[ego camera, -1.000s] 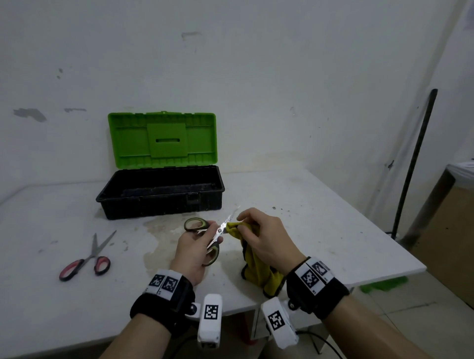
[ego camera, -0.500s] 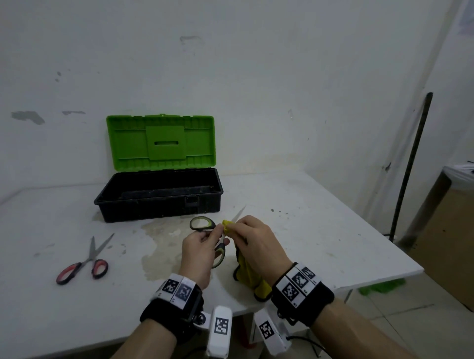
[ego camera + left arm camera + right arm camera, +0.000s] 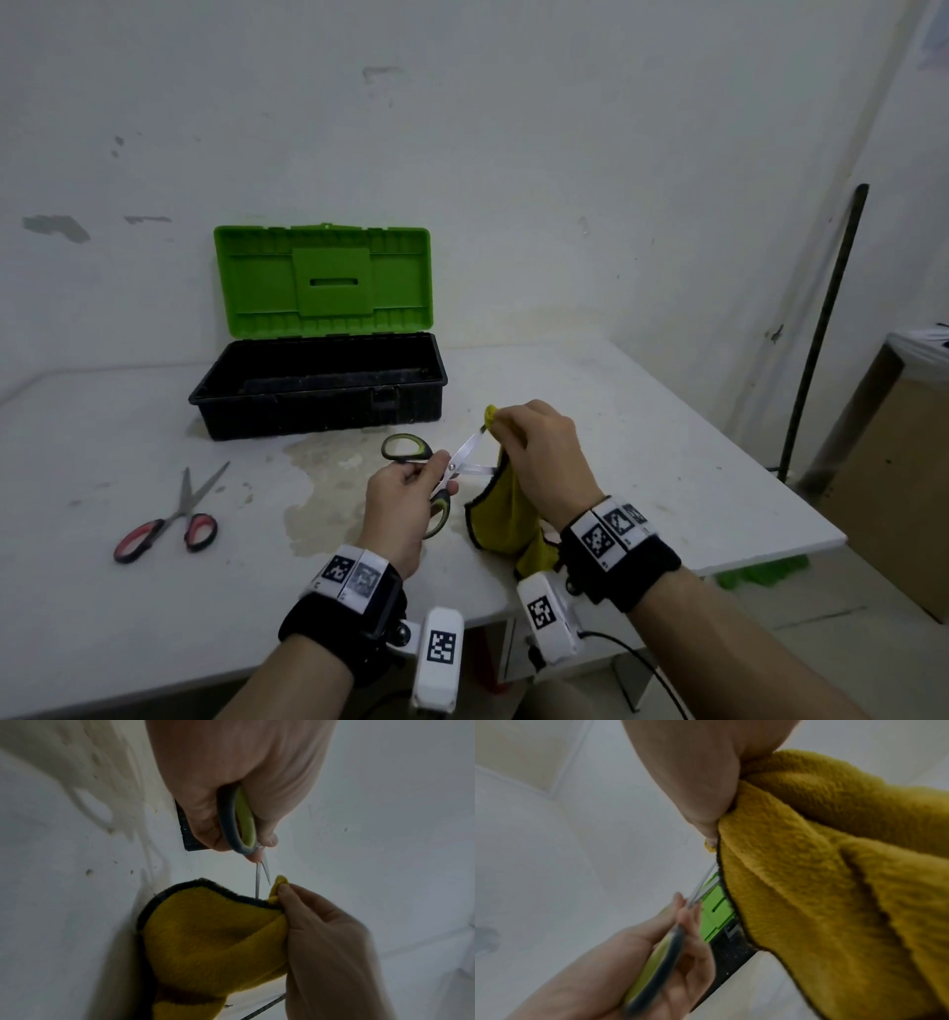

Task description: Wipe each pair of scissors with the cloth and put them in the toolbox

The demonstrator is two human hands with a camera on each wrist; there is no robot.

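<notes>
Toolbox (image 3: 318, 390) stands open and empty while, just in front of it, the right hand (image 3: 539, 452) has drawn its pinched yellow cloth (image 3: 506, 514) out to the tip of the green-handled scissors (image 3: 441, 475), now spread open in the left hand's (image 3: 398, 506) grip, so one blade looks nearly wiped.

Both forearms reach forward. The left hand (image 3: 405, 506) grips scissor handles; the right hand (image 3: 544, 457), knuckles up, pinches cloth at a blade tip.
</notes>
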